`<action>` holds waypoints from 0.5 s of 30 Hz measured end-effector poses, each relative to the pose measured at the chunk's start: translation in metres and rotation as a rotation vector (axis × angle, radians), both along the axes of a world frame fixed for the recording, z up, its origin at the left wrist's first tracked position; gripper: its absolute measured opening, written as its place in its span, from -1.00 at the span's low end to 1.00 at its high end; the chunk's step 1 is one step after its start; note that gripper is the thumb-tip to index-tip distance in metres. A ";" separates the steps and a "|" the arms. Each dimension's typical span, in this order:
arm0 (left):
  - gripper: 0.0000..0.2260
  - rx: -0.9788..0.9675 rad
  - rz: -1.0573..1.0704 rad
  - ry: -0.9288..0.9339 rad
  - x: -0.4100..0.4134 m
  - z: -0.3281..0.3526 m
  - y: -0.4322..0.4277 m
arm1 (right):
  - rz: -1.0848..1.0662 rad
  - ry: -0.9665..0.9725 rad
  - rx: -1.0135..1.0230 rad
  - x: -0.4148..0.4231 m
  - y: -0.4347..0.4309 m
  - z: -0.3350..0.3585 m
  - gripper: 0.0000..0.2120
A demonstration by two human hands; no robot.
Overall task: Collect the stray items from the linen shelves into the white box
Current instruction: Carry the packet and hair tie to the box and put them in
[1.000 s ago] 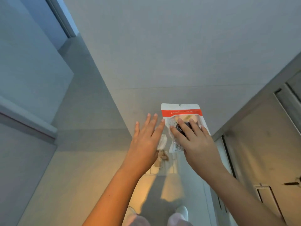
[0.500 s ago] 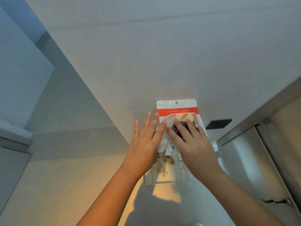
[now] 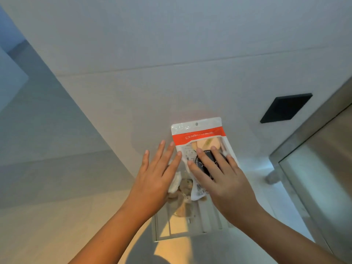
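Observation:
My right hand [image 3: 222, 180] grips a clear pouch [image 3: 198, 134] with a red band across its top, and its fingers lie over a black round case [image 3: 204, 164] pressed against the pouch. Beside it, my left hand [image 3: 154, 180] has its fingers stretched out, the fingertips touching the pouch's left edge. A small white packet [image 3: 174, 184] is tucked under that palm. Below both hands stands the white box [image 3: 171, 228] with slatted walls. A brown fuzzy item [image 3: 183, 199] shows between my hands over the box; whether it is held or lies inside is unclear.
Pale tiled surfaces fill most of the view. A black square plate [image 3: 285, 107] sits to the upper right. A metal-framed glass panel [image 3: 314, 168] runs along the right edge, close to my right forearm.
The view has dropped closer to the white box, which looks larger now. Both hands have kept their hold and stayed together over the box. The black plate has come fully into view.

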State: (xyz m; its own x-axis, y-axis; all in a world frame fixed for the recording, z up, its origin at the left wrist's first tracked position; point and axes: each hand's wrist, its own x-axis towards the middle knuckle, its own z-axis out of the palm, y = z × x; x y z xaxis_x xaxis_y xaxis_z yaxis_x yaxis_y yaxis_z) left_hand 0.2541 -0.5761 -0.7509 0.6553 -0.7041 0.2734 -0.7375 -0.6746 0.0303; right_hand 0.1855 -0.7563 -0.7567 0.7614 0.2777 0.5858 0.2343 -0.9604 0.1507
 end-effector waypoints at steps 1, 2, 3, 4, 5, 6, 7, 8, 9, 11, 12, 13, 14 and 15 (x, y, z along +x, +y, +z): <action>-0.13 -0.001 -0.001 -0.005 0.002 -0.015 0.000 | 0.001 -0.003 -0.009 0.000 -0.002 -0.014 -0.67; -0.13 -0.001 -0.001 -0.007 0.003 -0.029 0.000 | 0.006 0.010 -0.013 0.000 -0.004 -0.025 -0.66; -0.14 0.000 -0.002 -0.014 0.004 -0.042 0.000 | 0.015 0.028 -0.012 0.000 -0.006 -0.036 -0.64; -0.15 0.004 0.000 -0.024 0.006 -0.054 -0.001 | 0.028 0.043 -0.020 0.001 -0.008 -0.047 -0.64; -0.16 0.015 0.007 -0.023 0.007 -0.065 -0.002 | 0.042 0.062 -0.030 0.000 -0.009 -0.058 -0.62; -0.17 0.025 0.013 -0.015 0.007 -0.075 -0.003 | 0.049 0.085 -0.036 -0.001 -0.010 -0.068 -0.54; -0.18 0.029 0.019 -0.007 0.007 -0.085 -0.004 | 0.055 0.114 -0.040 -0.002 -0.011 -0.077 -0.45; -0.19 0.027 0.025 -0.002 0.008 -0.095 -0.005 | 0.060 0.142 -0.050 -0.002 -0.013 -0.084 -0.40; -0.20 0.025 0.031 0.003 0.008 -0.104 -0.007 | 0.069 0.167 -0.062 -0.003 -0.014 -0.092 -0.38; -0.20 0.022 0.049 0.017 0.007 -0.124 -0.010 | 0.087 0.187 -0.072 -0.003 -0.015 -0.110 -0.40; -0.19 0.013 0.066 0.027 0.006 -0.133 -0.011 | 0.093 0.184 -0.068 -0.003 -0.017 -0.119 -0.43; -0.18 0.005 0.082 0.039 0.005 -0.142 -0.013 | 0.095 0.177 -0.067 -0.003 -0.018 -0.127 -0.46; -0.17 0.003 0.096 0.052 0.004 -0.150 -0.014 | 0.095 0.170 -0.061 -0.004 -0.018 -0.136 -0.49; -0.18 0.003 0.105 0.065 0.002 -0.158 -0.014 | 0.099 0.165 -0.059 -0.005 -0.018 -0.144 -0.52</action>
State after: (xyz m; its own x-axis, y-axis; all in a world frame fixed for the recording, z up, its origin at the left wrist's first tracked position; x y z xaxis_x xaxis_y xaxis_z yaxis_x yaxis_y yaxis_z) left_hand 0.2562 -0.5905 -0.9087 0.7419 -0.6315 0.2253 -0.6593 -0.7483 0.0736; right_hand 0.1807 -0.7743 -0.9010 0.8128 0.3862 0.4360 0.3537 -0.9220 0.1574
